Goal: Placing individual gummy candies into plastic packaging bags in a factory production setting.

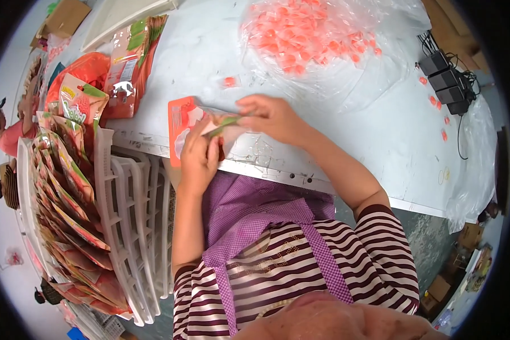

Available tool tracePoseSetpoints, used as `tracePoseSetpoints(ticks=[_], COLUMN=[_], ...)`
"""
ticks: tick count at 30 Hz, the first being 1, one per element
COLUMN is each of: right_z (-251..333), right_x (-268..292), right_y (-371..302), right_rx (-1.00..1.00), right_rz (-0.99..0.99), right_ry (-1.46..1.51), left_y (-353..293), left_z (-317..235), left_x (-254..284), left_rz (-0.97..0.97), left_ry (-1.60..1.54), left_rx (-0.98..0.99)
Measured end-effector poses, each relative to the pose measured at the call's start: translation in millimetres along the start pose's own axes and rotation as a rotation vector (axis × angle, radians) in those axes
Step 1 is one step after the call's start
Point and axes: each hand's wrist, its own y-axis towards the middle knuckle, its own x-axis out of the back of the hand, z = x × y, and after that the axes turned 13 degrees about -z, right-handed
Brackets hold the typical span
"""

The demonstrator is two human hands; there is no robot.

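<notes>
1. Head view shows both hands at the near edge of the surface (pixel 379 130), working on an orange-and-white pouch (pixel 182 122) that lies partly over that edge.
2. The left hand (pixel 198 158) is closed around the pouch's lower side, fingers curled and gripping it.
3. The right hand (pixel 272 118) pinches the pouch's open mouth, thumb and fingers nearly closed on the film.
4. To do this well, I judge the mouth should be kept spread and level, with the left grip firm so nothing slips off the edge.
5. Farther back lies a clear bag of pink candies (pixel 306 34); a few loose ones are scattered to the right.
6. Left of the person stands a white crate (pixel 133 226) beside stacked filled pouches (pixel 68 198).
7. Black boxes with cables (pixel 445 79) sit at the far right; another person is at the left rim.
</notes>
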Motion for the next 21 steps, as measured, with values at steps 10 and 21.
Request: tracePoseSetpoints(ticks=[10, 21], right_z=[12.7, -2.8], right_x=[71.2, 58.3], right_y=[56.3, 21.0], right_rx=[0.754, 0.81], right_rz=[-0.874, -0.249], right_ry=[-1.286, -1.287], left_y=[12.2, 11.6], left_z=[50.3, 48.2], left_x=[-23.0, -26.1], left_rz=[-0.264, -0.191], left_ry=[-0.374, -0.297], left_rx=[0.563, 0.559])
